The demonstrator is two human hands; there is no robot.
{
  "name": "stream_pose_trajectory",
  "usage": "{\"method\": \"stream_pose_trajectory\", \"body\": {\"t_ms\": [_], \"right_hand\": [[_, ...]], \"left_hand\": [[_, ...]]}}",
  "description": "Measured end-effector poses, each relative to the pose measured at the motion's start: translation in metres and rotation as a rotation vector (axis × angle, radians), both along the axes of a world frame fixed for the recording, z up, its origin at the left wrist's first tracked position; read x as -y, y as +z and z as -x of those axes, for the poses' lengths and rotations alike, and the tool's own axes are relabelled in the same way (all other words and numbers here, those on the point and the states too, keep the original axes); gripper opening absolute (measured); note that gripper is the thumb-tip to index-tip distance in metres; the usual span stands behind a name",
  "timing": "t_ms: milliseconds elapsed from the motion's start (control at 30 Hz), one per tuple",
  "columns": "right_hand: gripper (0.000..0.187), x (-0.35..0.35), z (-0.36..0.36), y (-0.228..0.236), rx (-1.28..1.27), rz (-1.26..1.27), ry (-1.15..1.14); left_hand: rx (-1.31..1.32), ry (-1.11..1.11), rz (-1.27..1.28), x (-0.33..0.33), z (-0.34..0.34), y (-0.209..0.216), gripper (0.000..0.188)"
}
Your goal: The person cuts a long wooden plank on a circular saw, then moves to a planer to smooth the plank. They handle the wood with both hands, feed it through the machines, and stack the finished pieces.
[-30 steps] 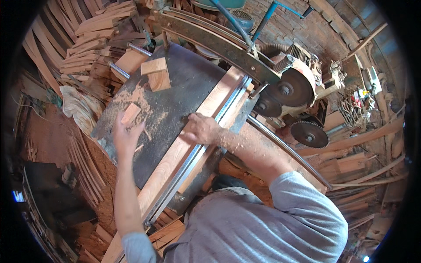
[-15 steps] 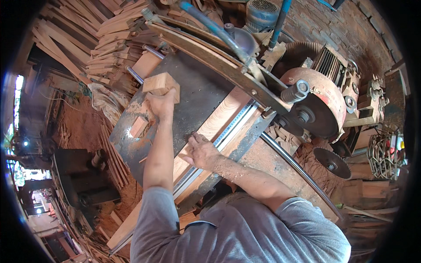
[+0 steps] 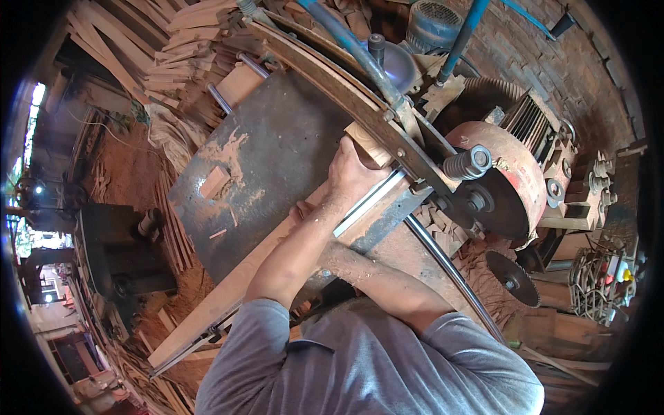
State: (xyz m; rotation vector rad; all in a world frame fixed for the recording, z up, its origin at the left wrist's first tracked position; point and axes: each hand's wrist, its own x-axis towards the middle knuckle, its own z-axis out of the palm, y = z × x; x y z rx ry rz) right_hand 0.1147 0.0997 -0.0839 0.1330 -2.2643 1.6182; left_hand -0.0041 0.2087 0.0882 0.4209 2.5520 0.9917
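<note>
My left hand [image 3: 351, 171] is closed around a short, thick wooden block [image 3: 369, 145], close to the long metal-edged beam [image 3: 325, 81] that spans the machine. Beneath my left forearm lies a long wooden board [image 3: 228, 282], running from the beam down to the lower left. My right forearm passes under the left one. Only some fingers of my right hand [image 3: 302, 209] show, bent over the board's far edge; the rest is hidden. A pale ruled strip [image 3: 370, 203] runs alongside the board.
On the dark metal table [image 3: 290, 128] lie sawdust and a small wood offcut [image 3: 216, 182]. A round red-and-cream machine housing [image 3: 508, 155] stands right of the beam. A toothed circular saw blade [image 3: 512, 279] rests at the right. Stacked wood strips [image 3: 190, 59] fill the far left.
My left hand has carried the block rightward across the table to beside the beam. My left forearm now crosses over my right, which stays at the board.
</note>
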Motion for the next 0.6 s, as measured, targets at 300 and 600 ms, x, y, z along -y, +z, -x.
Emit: {"method": "stream_pose_trajectory", "body": {"t_ms": [300, 600], "right_hand": [[0.076, -0.023, 0.015, 0.015, 0.055, -0.646, 0.090], [0.048, -0.143, -0.028, 0.358, 0.737, -0.681, 1.027]], "left_hand": [[0.038, -0.420, 0.428, 0.069, -0.011, 0.015, 0.135], [-0.008, -0.546, 0.502, 0.079, -0.027, -0.001, 0.134]]}}
